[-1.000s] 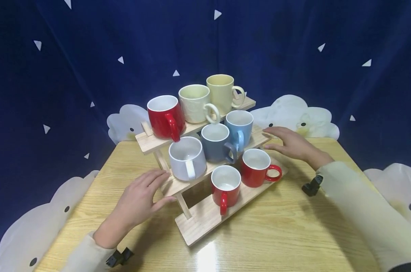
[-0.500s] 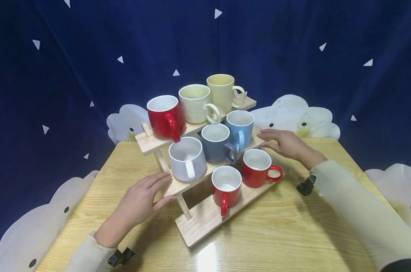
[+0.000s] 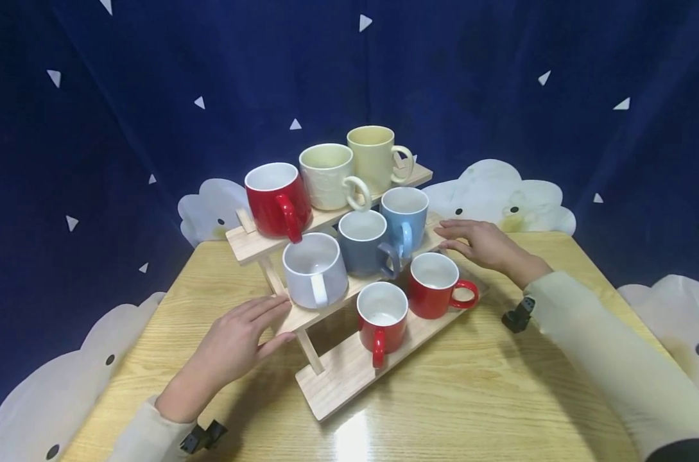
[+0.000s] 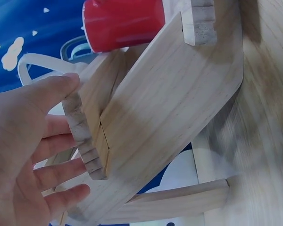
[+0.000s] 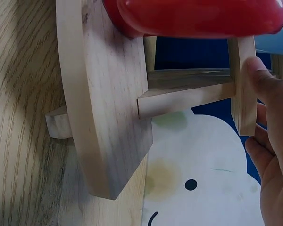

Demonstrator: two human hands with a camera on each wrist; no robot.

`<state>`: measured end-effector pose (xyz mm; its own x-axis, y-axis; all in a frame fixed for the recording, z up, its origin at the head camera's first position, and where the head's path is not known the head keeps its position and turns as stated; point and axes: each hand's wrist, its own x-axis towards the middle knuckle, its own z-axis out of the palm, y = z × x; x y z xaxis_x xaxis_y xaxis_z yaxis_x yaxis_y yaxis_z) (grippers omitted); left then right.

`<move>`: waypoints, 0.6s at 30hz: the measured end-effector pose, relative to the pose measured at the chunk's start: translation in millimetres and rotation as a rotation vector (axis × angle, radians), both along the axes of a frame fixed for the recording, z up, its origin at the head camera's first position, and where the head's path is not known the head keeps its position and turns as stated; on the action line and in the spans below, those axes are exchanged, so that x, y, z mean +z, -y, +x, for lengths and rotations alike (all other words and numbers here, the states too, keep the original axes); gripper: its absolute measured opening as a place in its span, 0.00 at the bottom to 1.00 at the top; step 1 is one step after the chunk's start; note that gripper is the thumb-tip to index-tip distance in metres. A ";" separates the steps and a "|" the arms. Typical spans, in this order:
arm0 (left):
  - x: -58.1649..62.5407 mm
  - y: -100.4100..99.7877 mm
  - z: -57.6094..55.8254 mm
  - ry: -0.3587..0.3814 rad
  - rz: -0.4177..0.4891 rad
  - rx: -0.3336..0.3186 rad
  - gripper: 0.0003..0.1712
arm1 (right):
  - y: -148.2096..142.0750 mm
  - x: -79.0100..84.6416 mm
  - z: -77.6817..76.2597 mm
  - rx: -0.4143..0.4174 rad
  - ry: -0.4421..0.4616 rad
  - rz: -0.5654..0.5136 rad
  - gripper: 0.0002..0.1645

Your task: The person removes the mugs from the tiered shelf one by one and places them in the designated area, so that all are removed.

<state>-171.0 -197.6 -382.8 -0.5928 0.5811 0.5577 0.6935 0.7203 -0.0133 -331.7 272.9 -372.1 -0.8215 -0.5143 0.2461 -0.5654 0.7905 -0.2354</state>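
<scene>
A three-tier wooden rack (image 3: 337, 385) stands askew on the table, bearing upright mugs. On top are a red mug (image 3: 275, 205), a pale green mug (image 3: 325, 183) and a yellow mug (image 3: 369, 163). The middle tier carries a lavender mug (image 3: 311, 279), a slate-blue mug (image 3: 357, 250) and a light blue mug (image 3: 404, 221). Two red mugs, a left one (image 3: 380, 327) and a right one (image 3: 431, 292), sit at the bottom. My left hand (image 3: 230, 343) grips the middle board's left end, thumb in front. My right hand (image 3: 482, 247) holds that board's right end between thumb and fingers.
The wooden table (image 3: 470, 398) extends around the rack. A dark blue curtain (image 3: 239, 51) with white triangles hangs behind it. White cloud-shaped panels (image 3: 493, 192) line the table's back and sides.
My right hand has moved left onto the middle board's right end. The left hand keeps its place on the rack. The view has shifted slightly; the mugs stay put on their tiers.
</scene>
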 end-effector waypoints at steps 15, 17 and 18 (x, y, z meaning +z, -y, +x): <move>-0.9 41.0 -20.2 0.017 0.057 0.087 0.40 | 20.8 -1.2 9.6 0.099 -0.156 -0.002 0.22; -1.3 45.4 -23.3 0.026 0.060 0.094 0.35 | 22.6 -2.5 9.9 0.122 -0.187 -0.012 0.21; -1.4 47.5 -24.9 0.032 0.061 0.097 0.32 | 23.2 -3.1 10.1 0.135 -0.203 -0.018 0.21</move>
<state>-195.8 -245.1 -384.3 -0.6626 0.4856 0.5703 0.6196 0.7831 0.0531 -321.7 249.6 -375.2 -0.6784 -0.6098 0.4098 -0.7027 0.7014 -0.1196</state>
